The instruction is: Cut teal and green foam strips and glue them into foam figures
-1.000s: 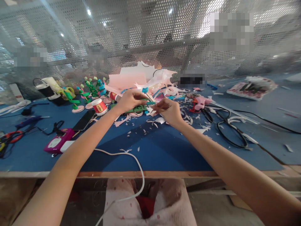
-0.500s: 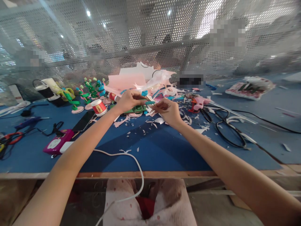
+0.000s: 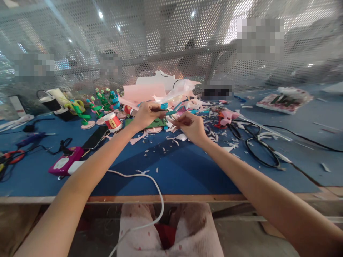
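Observation:
A narrow teal strip [image 3: 171, 112], apparently paper, is pinched in my left hand [image 3: 146, 113], its free end pointing right. Close to that end, my right hand [image 3: 193, 127] has its thumb and fingers pressed together; what lies between them is too small to make out. Both hands hover above a heap of cut paper scraps. Below my left hand lies a green piece with dark marks [image 3: 158, 123], partly covered. Left of it a red-and-white paper cup [image 3: 112, 122] lies tilted.
Small green spiral paper plants [image 3: 85, 117] stand at the left. A phone [image 3: 95, 137], a purple power strip [image 3: 64, 162] and a glue gun [image 3: 32, 139] lie nearer. Pink scissors [image 3: 227, 117] and a black cable [image 3: 264, 162] are at the right. Perforated metal sheeting [image 3: 160, 43] rises behind.
The teal strip has turned slightly in my left fingers and now looks narrower. More of the green piece beneath shows. My hands have barely shifted.

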Available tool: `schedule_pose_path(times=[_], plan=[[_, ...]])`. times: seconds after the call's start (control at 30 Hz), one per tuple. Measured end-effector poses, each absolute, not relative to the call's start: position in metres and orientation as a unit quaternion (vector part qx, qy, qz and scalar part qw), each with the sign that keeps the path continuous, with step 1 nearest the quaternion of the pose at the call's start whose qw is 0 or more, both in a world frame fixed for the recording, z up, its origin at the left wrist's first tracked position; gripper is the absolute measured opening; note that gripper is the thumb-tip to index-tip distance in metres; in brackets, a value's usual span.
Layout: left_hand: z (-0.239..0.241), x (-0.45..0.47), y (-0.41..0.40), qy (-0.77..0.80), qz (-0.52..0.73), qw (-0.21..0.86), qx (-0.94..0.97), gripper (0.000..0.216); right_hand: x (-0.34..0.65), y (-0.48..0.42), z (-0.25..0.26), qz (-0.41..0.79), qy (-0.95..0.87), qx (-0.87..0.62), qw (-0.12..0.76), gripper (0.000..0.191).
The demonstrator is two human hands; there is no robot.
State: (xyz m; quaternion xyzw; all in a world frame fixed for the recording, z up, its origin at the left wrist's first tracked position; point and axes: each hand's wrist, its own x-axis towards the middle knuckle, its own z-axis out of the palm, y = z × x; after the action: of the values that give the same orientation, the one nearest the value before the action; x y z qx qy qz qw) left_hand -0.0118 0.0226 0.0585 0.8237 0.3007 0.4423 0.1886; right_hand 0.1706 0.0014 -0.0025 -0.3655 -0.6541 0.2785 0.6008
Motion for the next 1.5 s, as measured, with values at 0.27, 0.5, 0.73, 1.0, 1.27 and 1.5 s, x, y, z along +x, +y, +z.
schedule_pose_path(times=[0.27,0.5,0.73,1.0,1.27,1.5], plan=[[0.055,-0.009,0.023,0.301,0.452,0.211,0.813,0.035,0.170,-0.001,-0.001,0.284,-0.653,-0.369,0.598,0.035],[0.054,-0.009,0.024,0.303,0.465,0.196,0.808,0.033,0.170,-0.003,0.000,0.283,-0.651,-0.378,0.594,0.037],[0.055,-0.010,0.023,0.300,0.476,0.179,0.807,0.031,0.169,-0.003,0.000,0.273,-0.656,-0.388,0.587,0.036],[0.055,-0.009,0.022,0.305,0.478,0.186,0.802,0.033,0.168,-0.007,0.003,0.261,-0.657,-0.392,0.588,0.037],[0.053,-0.008,0.021,0.314,0.480,0.200,0.794,0.033,0.167,-0.008,0.004,0.242,-0.660,-0.405,0.585,0.037],[0.052,-0.007,0.021,0.306,0.483,0.218,0.791,0.034,0.167,-0.009,0.004,0.241,-0.663,-0.407,0.580,0.036]])
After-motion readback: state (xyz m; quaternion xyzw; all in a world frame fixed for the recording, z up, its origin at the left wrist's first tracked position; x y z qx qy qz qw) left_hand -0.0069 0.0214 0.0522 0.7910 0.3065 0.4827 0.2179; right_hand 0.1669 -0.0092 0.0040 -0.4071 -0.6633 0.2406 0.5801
